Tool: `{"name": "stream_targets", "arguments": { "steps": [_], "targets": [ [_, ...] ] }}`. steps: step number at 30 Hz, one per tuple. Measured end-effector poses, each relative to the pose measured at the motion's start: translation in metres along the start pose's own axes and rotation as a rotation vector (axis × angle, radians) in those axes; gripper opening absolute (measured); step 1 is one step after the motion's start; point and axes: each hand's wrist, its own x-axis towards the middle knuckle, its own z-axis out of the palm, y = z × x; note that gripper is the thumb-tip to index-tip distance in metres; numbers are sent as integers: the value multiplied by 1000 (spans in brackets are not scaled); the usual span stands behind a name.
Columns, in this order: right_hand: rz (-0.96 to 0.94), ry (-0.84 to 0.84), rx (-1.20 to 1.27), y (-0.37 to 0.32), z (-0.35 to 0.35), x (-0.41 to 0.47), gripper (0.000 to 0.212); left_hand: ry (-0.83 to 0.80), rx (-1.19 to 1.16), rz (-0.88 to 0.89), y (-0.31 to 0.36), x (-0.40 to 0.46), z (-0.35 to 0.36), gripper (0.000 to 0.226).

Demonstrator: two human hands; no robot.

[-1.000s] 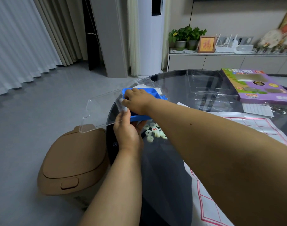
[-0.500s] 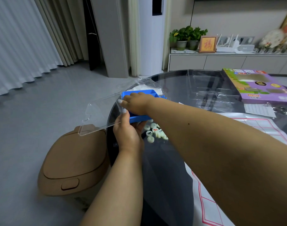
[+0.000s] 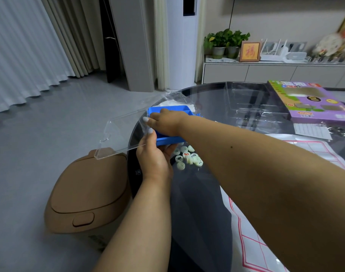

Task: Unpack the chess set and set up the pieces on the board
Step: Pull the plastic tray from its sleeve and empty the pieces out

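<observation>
We see both hands at the far left edge of the round dark glass counter (image 3: 197, 213), working on a blue tray (image 3: 167, 139) with a clear plastic lid (image 3: 124, 132). The left hand (image 3: 154, 160) reaches up from below, its fingers curled under the tray's near edge and its thumb pressed against the lid's edge, so it grips tray and lid together. The right hand (image 3: 165, 122) crosses over from the right and lies on top of the tray, fingers bent over its left rim where the lid meets it; whether it pinches the lid or only the rim we cannot quite tell. The lid juts out leftward past the counter's edge, above a brown bin (image 3: 85, 195) on the floor.

Just beneath the tray and right of the left hand, a small heap of pale round chess pieces (image 3: 188, 157) lies on the glass, some showing black or red characters. The board sheet (image 3: 265, 222), white with red lines, spreads over the counter under the right forearm, well apart from the pieces. A purple box (image 3: 312, 107) and a clear plastic insert (image 3: 252, 103) rest at the far side.
</observation>
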Motion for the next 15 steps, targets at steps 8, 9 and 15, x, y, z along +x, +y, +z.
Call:
{"name": "stream_targets", "arguments": {
  "steps": [8, 9, 15],
  "targets": [
    [82, 146, 329, -2, 0, 3, 41, 6, 23, -2, -1, 0, 0, 35],
    [78, 147, 320, -2, 0, 2, 41, 2, 22, 0, -1, 0, 0, 34],
    [50, 116, 198, 1, -3, -10, 42, -11, 4, 13, -1, -1, 1, 33]
  ]
}}
